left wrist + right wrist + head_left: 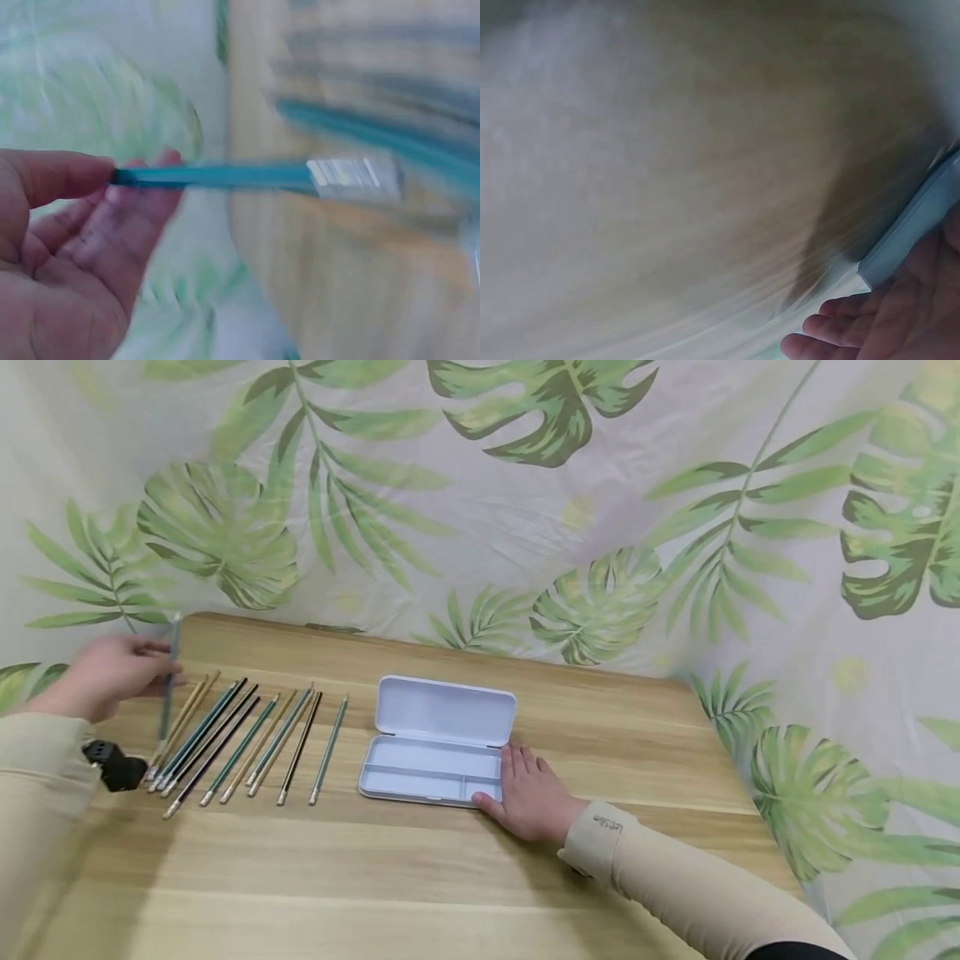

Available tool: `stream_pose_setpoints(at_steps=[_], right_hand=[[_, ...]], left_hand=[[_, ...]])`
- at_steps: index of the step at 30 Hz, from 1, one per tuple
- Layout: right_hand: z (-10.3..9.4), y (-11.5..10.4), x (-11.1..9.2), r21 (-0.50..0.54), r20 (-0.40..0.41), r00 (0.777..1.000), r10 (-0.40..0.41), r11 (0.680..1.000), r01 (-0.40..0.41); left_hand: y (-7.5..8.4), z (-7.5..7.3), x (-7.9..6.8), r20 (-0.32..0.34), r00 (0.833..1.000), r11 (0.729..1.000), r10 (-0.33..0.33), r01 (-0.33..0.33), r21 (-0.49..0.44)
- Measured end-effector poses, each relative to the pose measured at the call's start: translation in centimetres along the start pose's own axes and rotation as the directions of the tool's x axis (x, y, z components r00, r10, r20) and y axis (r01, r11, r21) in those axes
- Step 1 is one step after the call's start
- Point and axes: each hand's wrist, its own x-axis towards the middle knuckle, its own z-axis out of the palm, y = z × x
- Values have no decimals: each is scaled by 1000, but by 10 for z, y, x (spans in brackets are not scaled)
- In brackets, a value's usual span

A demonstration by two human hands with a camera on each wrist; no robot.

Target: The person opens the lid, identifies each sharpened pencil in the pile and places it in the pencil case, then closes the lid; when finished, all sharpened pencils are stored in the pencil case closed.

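Note:
My left hand [116, 672] pinches a teal pencil [247, 176] between thumb and fingertips at the table's left side. In the head view that pencil stands nearly upright; its white eraser end points away from the palm in the left wrist view. Beside the hand lies a row of teal, black and natural-wood pencils [258, 739], eraser ends toward me. A pale blue pencil case [416, 766] stands with its lid [446, 708] raised and its compartments bare. Against the case's right edge rests my right hand [536, 797], fingers straight and thumb at the front corner.
The wooden table [360, 885] has a rounded back edge. Behind it hangs a leaf-patterned cloth [480, 510], which also runs down the right side. A small black device [116, 766] is strapped at the left wrist. The left wrist view is blurred.

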Motion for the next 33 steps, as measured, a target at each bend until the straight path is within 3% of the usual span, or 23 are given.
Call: stream_pose_setpoints(at_steps=[5, 10, 13, 16, 22, 26, 33], right_hand=[[-3, -4, 0, 31, 5, 1000, 8, 999, -8], [-8, -6, 1, 30, -11, 1000, 11, 999, -11], [-9, -5, 1, 21, -17, 1000, 13, 1000, -13], [-8, -4, 1, -1, -13, 1000, 18, 1000, -19], [2, -4, 1, -5, -13, 1000, 21, 1000, -21], [7, -2, 2, -6, -30, 999, 31, 999, -31], [9, 3, 1, -19, -37, 999, 38, 999, -38]], left_hand=[[49, 39, 11, 126, 986, 971, 109, -79, -224], [81, 79, 17, 245, 950, 937, 192, -103, -333], [99, 104, 17, 330, 913, 936, 239, -126, -329], [114, 131, 19, 422, 860, 937, 287, -161, -310], [127, 179, 26, 564, 769, 954, 300, -225, -200], [131, 206, 35, 601, 736, 946, 311, -299, -124], [137, 245, 47, 616, 708, 920, 346, -386, -74]])
